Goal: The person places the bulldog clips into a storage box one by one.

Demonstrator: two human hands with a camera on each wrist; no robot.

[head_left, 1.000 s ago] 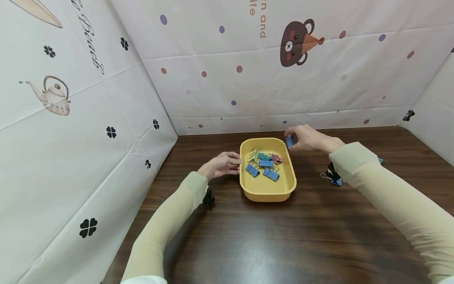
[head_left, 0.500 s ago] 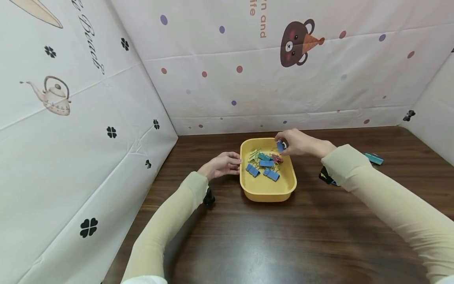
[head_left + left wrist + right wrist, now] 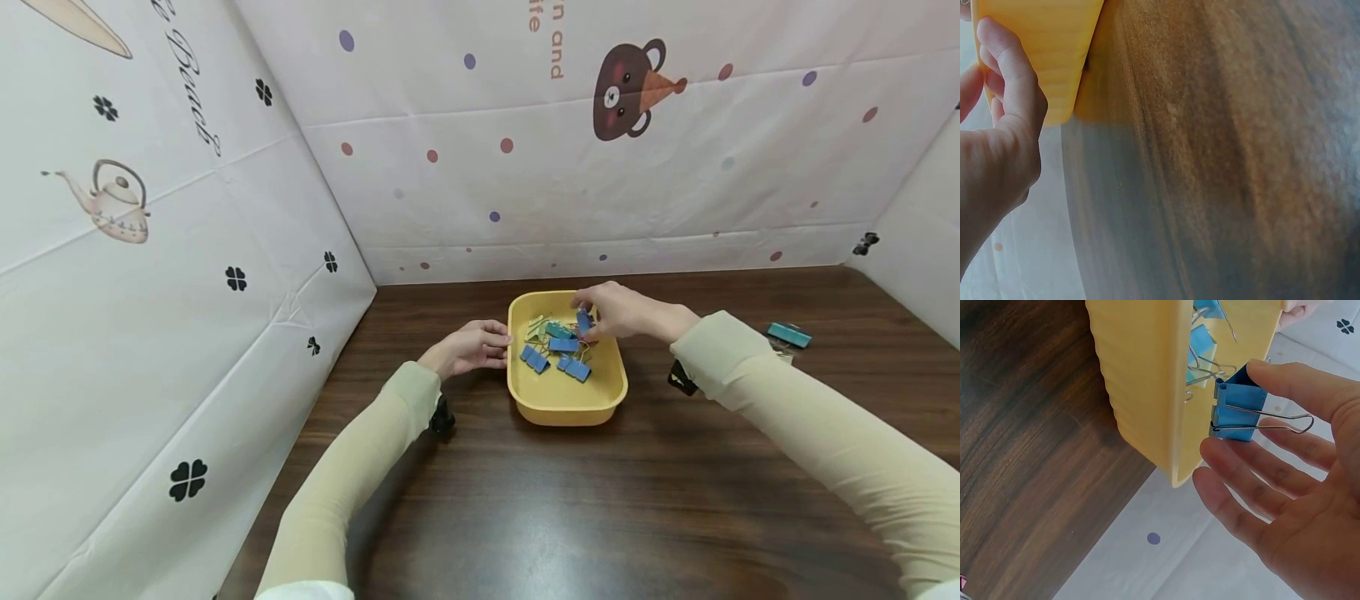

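Observation:
A yellow plastic tray stands on the table, with several binder clips in it: blue ones such as this blue clip, plus green, yellow and red. My left hand rests its fingertips against the tray's left side; in the left wrist view the fingers lie along its outer wall. Over the tray's far right corner, my right hand pinches a blue binder clip between thumb and fingers. Its wire handles point back toward the palm. The red clip is mostly hidden behind the right hand.
To the right on the dark wood table lies a teal binder clip, with another clip partly hidden by the right sleeve. Printed white cloth hangs behind the table and along both sides.
My right hand has moved left and slightly nearer, carrying the blue binder clip from beyond the tray's right rim to over its inside. The left hand and the tray have stayed put.

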